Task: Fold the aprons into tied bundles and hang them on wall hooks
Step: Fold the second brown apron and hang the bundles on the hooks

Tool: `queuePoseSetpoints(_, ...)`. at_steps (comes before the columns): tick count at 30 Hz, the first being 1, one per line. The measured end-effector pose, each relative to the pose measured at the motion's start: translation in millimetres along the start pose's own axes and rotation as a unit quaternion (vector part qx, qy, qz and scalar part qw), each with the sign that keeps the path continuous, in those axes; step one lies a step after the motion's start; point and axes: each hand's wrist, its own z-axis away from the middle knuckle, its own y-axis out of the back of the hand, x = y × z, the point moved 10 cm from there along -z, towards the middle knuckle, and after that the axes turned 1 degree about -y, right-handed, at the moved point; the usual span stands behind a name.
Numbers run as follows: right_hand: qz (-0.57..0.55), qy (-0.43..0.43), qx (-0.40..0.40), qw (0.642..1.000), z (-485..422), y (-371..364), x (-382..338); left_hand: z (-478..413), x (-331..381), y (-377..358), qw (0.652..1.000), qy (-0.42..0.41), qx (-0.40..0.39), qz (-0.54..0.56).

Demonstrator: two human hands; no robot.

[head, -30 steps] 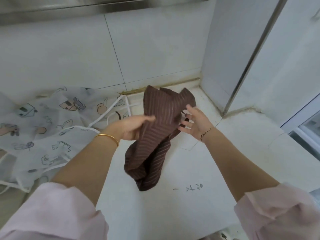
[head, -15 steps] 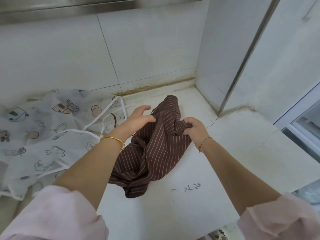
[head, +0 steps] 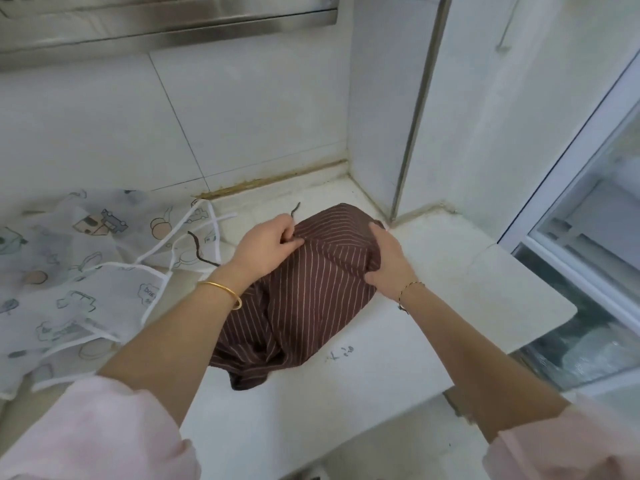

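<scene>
Down on the white counter (head: 460, 271), near its far right corner, lies the brown striped apron (head: 304, 299) in a loose, crumpled heap. The left hand (head: 266, 242) rests on its far left edge, fingers curled, pinching a thin brown tie (head: 295, 212) whose end sticks up just past the knuckles. The right hand (head: 388, 261) grips a gathered fold at the apron's right side, thumb on top. A gold bangle (head: 221, 293) circles the left wrist, a fine bracelet (head: 408, 286) the right. Left of the heap a pale cartoon-print apron (head: 69, 271) lies spread out, with a second brown tie (head: 199, 247) trailing across it.
</scene>
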Motion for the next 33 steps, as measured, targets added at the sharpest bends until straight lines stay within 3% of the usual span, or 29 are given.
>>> queuePoseSetpoints(3, 0.1, 0.008, -0.117, 0.988, 21.8, -7.9, 18.9, 15.9, 26.4, -20.8, 0.997, -0.018, -0.053, -0.051)
queuePoseSetpoints(5, 0.167, -0.023, -0.094, 0.981, 39.6, 9.6, 43.1, 38.0, 39.7, -50.4, 0.983, 0.015, -0.169, -0.065)
queuePoseSetpoints(8, 0.212, -0.071, 0.025, 0.974, 60.4, 49.8, 77.9, 97.4, 37.3, -98.9, 0.906, 0.103, -0.395, -0.111)
queuePoseSetpoints(9, 0.226, -0.077, 0.035, 0.97, 69.7, 56.2, 86.4, 119.0, 33.2, -108.4, 0.876, 0.137, -0.437, -0.151)
queuePoseSetpoints(11, 0.259, -0.082, -0.018, 0.962, 82.6, 50.3, 99.3, 155.3, 26.7, -117.3, 0.829, 0.229, -0.476, -0.181)
queuePoseSetpoints(13, 0.286, -0.089, -0.096, 0.949, 96.4, 34.3, 111.6, 189.7, 30.5, -133.3, 0.797, 0.371, -0.476, -0.022)
queuePoseSetpoints(15, 0.314, -0.112, -0.127, 0.934, 106.6, 26.8, 117.5, 202.4, 41.5, -147.7, 0.764, 0.435, -0.454, 0.143)
queuePoseSetpoints(16, 0.345, -0.11, -0.114, 0.925, 108.7, 28.2, 113.9, 199.0, 40.7, -148.7, 0.774, 0.436, -0.427, 0.168)
queuePoseSetpoints(19, 0.381, -0.039, -0.018, 0.924, 102.0, 34.3, 83.7, 165.6, 18.6, -123.9, 0.888, 0.37, -0.266, 0.07)
queuePoseSetpoints(21, 0.302, 0.028, -0.072, 0.95, 91.6, 10.1, 64.6, 151.3, 8.8, -103.5, 0.93, 0.297, -0.2, -0.084)
queuePoseSetpoints(23, 0.252, 0.06, -0.223, 0.94, 95.3, -35.2, 55.7, 155.6, -3.7, -100.2, 0.914, 0.293, -0.211, -0.184)
queuePoseSetpoints(26, 0.308, 0.089, -0.346, 0.882, 113.2, -88.7, 59.5, 171.2, -28.9, -109.4, 0.89, 0.384, -0.232, -0.086)
queuePoseSetpoints(29, 0.348, 0.118, -0.348, 0.862, 118.5, -121.4, 55.8, 179.0, -44.6, -125.2, 0.861, 0.417, -0.288, 0.046)
queuePoseSetpoints(31, 0.383, 0.148, -0.318, 0.855, 115.1, -135.3, 49.2, 175.7, -54.3, -122.6, 0.85, 0.436, -0.271, 0.118)
queuePoseSetpoints(33, 0.386, 0.162, -0.27, 0.867, 102.6, -142.0, 40.1, 166.0, -56.4, -120.0, 0.813, 0.454, -0.224, 0.288)
